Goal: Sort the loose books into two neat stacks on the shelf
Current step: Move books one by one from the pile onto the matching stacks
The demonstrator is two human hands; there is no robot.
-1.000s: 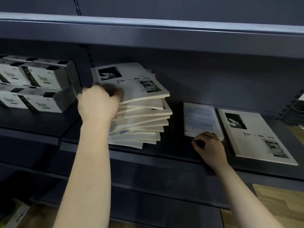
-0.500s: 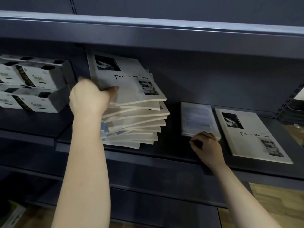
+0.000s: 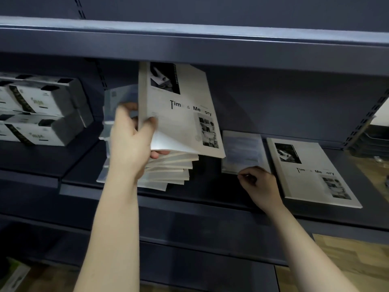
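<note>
Because the left hand (image 3: 131, 142) pinches the top book (image 3: 181, 110) by one corner only, it may slip onto the fanned pile (image 3: 170, 171) and scatter it. The right hand (image 3: 260, 184) has its fingers curled at the blue book (image 3: 242, 150); whether they grip it cannot be told.

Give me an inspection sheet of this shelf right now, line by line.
Surface: dark shelf, bare at the front edge.
Job's things: messy fanned pile of books; top book lifted and tilted up; bluish book and pale book lying flat, side by side.
Clutter: white boxes stacked at far left.
Grippers: left hand grips the top book's lower corner; right hand curled at the bluish book's front edge.
Cables: nothing seen.
Surroundings: upper shelf overhead, wooden floor below.
</note>
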